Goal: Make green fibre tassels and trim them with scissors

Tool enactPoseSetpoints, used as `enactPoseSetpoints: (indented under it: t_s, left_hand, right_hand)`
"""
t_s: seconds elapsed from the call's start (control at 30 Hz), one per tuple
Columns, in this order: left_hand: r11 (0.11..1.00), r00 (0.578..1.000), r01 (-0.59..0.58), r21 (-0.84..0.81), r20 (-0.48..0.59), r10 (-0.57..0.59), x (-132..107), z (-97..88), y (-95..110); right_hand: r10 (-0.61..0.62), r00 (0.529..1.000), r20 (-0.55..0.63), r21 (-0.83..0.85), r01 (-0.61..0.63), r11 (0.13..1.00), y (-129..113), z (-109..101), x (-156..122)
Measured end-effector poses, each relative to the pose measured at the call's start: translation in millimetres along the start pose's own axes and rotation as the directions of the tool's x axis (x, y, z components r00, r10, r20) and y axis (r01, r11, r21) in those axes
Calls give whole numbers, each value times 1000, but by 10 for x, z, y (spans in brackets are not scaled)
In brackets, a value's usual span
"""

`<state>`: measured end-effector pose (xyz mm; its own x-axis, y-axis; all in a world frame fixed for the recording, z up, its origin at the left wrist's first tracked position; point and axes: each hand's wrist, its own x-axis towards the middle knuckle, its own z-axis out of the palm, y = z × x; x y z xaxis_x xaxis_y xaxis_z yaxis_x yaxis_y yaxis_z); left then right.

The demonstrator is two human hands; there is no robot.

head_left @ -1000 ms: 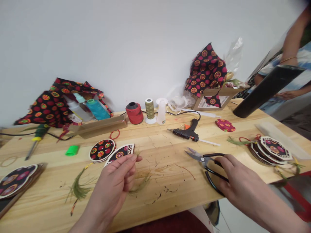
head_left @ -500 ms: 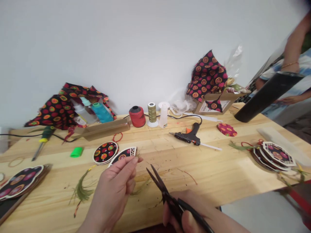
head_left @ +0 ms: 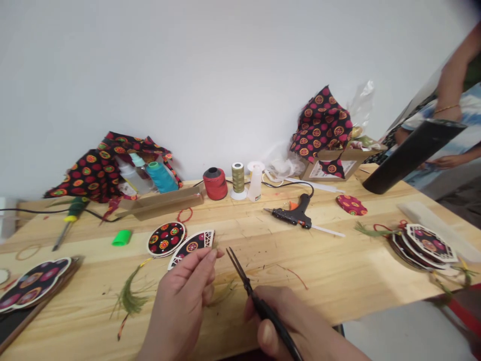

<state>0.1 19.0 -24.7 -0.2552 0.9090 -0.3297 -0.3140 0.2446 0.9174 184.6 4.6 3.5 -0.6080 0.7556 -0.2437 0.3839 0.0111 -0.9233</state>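
My left hand point(head_left: 188, 296) is closed in a pinch over the table. A small greenish tuft shows at its fingertips, and thin green threads point(head_left: 225, 293) show below the hand; it seems to hold a green thread tassel, mostly hidden. My right hand point(head_left: 285, 316) grips black scissors point(head_left: 246, 286), their narrow blades slightly apart and pointing toward the left fingertips without touching them. Just behind the left hand are a fan-shaped patterned pendant point(head_left: 191, 245) and a round one point(head_left: 166, 239). Left of it lies another green tassel point(head_left: 131, 296).
A glue gun point(head_left: 295, 214) lies beyond the scissors. Red point(head_left: 215, 183) and olive thread spools point(head_left: 238, 178) stand near the wall. Stacked pendants point(head_left: 428, 245) lie at right, beside a black tube point(head_left: 413, 155) and another person's arm point(head_left: 454, 70). A screwdriver point(head_left: 63, 233) and green cap point(head_left: 122, 237) are at left.
The scissor blades have come closer together and their tips nearer my left fingertips. My left hand keeps its pinch. The whole view has shifted slightly.
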Motion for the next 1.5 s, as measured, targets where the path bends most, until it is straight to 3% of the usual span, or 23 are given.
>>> enactPoseSetpoints:
  t_s: [0.1,0.3,0.5,0.8,0.97,1.23,1.5]
  left_hand:
    - [1000,1000,3,19,16,-3,-13,14,-9]
    - [996,998,47,82,46,-51,-61,76,-18]
    - [993,995,62,96,78,-70,-95,104,-34]
    - [993,989,72,94,123,-84,-91,100,-38]
    - [991,985,90,101,139,-104,-89,103,-43]
    - [990,986,69,121,144,-86,-98,120,-45]
    - [991,986,99,86,129,-110,-41,58,-82]
  right_hand:
    - [41,999,18,-7,-41,999,12,26,33]
    - [97,988,-121,-46,-103,994,71,103,68]
    - [42,998,-40,40,-40,998,105,-10,83]
    - [85,992,-95,21,-83,996,108,-47,57]
    - [56,994,-98,89,-48,995,179,-65,62]
    - [107,991,-82,206,-88,975,185,-92,78]
    - [61,988,-139,138,-42,990,208,-101,43]
